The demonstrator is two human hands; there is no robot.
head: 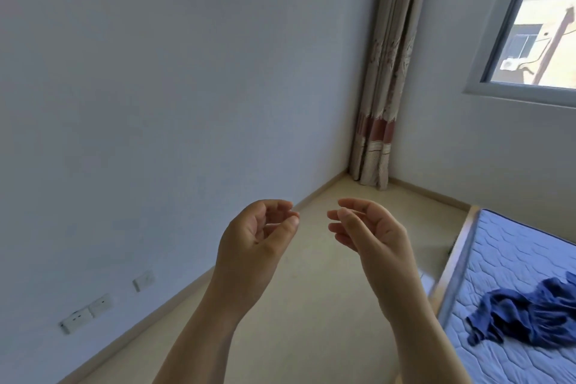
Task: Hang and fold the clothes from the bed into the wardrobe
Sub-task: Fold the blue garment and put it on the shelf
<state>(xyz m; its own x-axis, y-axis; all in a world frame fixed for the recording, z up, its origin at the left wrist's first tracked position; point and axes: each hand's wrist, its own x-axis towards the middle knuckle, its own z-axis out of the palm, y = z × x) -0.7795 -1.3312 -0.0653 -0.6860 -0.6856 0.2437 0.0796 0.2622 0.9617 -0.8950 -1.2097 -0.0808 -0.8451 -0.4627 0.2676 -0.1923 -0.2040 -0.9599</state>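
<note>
Far left: plain pale wall [156, 72], matte and smooth, with a row of white plastic sockets [85, 313] low down near the skirting. The floor [311, 305] below it was a cream, flat, slightly glossy surface.

Centre: we held both hands up in front of us over the floor, well apart from the bed. The left hand [255, 237] had its fingers loosely curled, thumb near the fingertips, and nothing in it. The right hand [371, 234] mirrored it just beside, fingers relaxed and bent, also carrying nothing. The two hands did not touch.

Right of centre: a long curtain [386, 87] hung in the corner in soft vertical folds, beige with reddish bands and a faint pattern. Beyond it was a window [542, 25] in a grey frame.

Far right: the bed [514, 252], a bare quilted mattress in pale blue with a stitched wave pattern, edged by a light wooden rail [455, 262]. On it lay a dark blue garment [530, 312], limp and crumpled into a heap with ridged folds; we could not tell what kind of garment it was.

Progress, as we judged it: at least this one piece was neither hung nor folded, and no hanger was in our hands. The wardrobe was out of view, so we could not tell what had already gone in. Only part of the bed showed; more clothes may have lain outside the frame.
</note>
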